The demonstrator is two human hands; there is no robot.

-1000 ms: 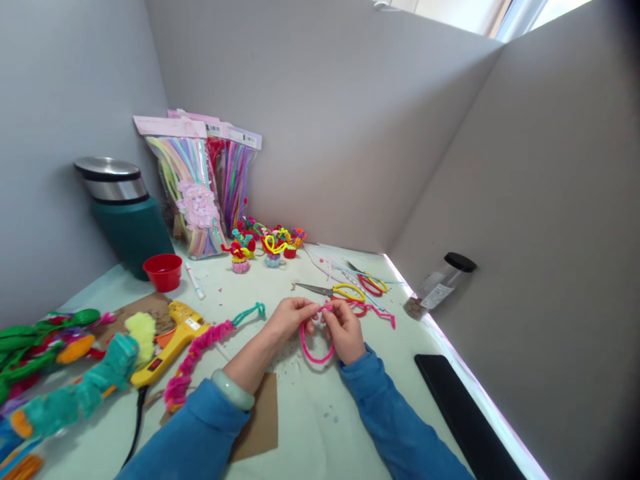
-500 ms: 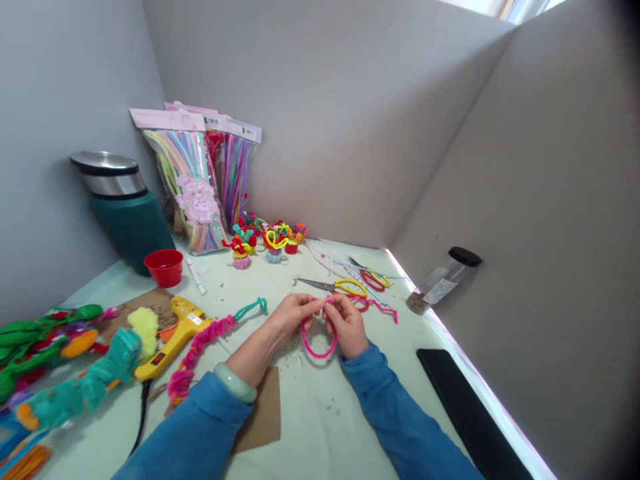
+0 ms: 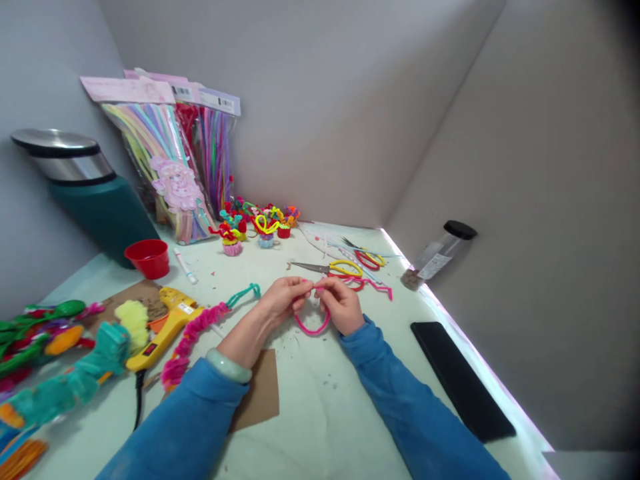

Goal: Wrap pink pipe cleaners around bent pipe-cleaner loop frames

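Observation:
My left hand (image 3: 284, 299) and my right hand (image 3: 341, 304) meet over the middle of the pale table (image 3: 320, 413), both pinching the ends of a pink pipe cleaner (image 3: 311, 326) bent into a loop that hangs between them. The fingertips of both hands press together at the top of the loop. Just beyond the hands lie yellow-handled scissors (image 3: 334, 267). A twisted pink and teal pipe-cleaner piece (image 3: 203, 327) lies to the left of my left hand.
A yellow glue gun (image 3: 163, 327), a red cup (image 3: 147, 257), a teal flask (image 3: 90, 200), pipe-cleaner packs (image 3: 170, 160) and small pipe-cleaner figures (image 3: 255, 227) stand left and back. A clear jar (image 3: 435, 257) leans on the right wall. A black slab (image 3: 460, 377) lies at right.
The loop between my hands has grown smaller and my hands have drawn closer together. The camera has tilted down a little, shifting the scene upward.

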